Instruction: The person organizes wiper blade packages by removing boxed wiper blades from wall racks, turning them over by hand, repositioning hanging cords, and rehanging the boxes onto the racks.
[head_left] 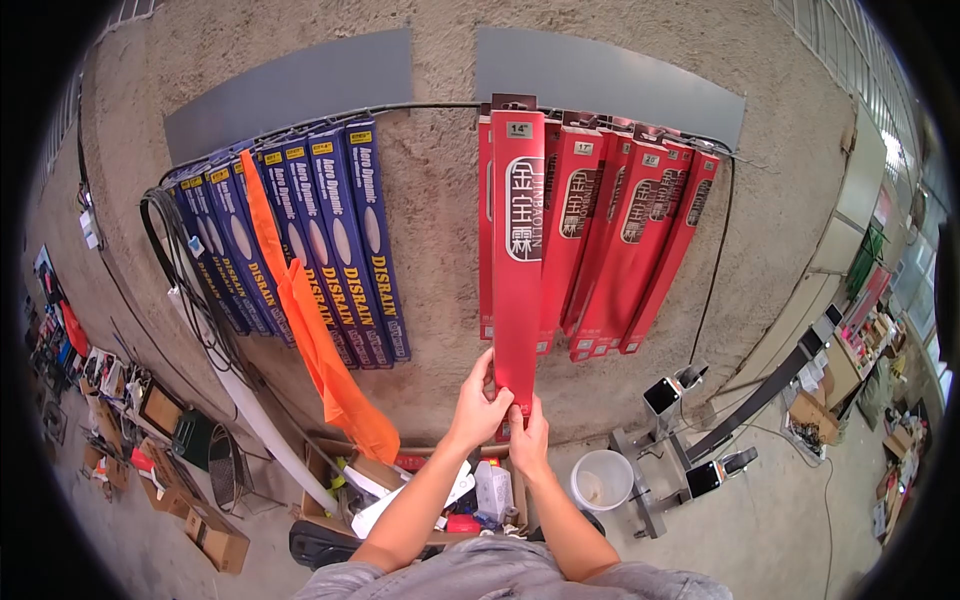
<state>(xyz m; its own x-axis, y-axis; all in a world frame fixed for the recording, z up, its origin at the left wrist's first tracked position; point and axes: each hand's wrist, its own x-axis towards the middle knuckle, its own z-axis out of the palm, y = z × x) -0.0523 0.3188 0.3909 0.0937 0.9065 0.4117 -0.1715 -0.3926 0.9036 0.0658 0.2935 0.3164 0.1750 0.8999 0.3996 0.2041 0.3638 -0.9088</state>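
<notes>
A long red wiper blade box [518, 290] marked 14" hangs at the front of a row, upright, its top near the cable on the wall. My left hand [480, 405] grips its lower left edge, thumb in front. At the bottom end, my right hand [528, 432] closes around the lower right corner. Some fingers of both hands are hidden behind the box. More red boxes [650, 200] with 17" and 20" labels hang to the right of it.
Blue DISRAIN boxes [345, 240] hang on the left, with an orange cloth strip [325, 350] in front. Below stand a cardboard box of mixed items [490, 490], a white bucket [601, 480] and a metal frame [640, 490]. Black cables [185, 235] dangle at the left.
</notes>
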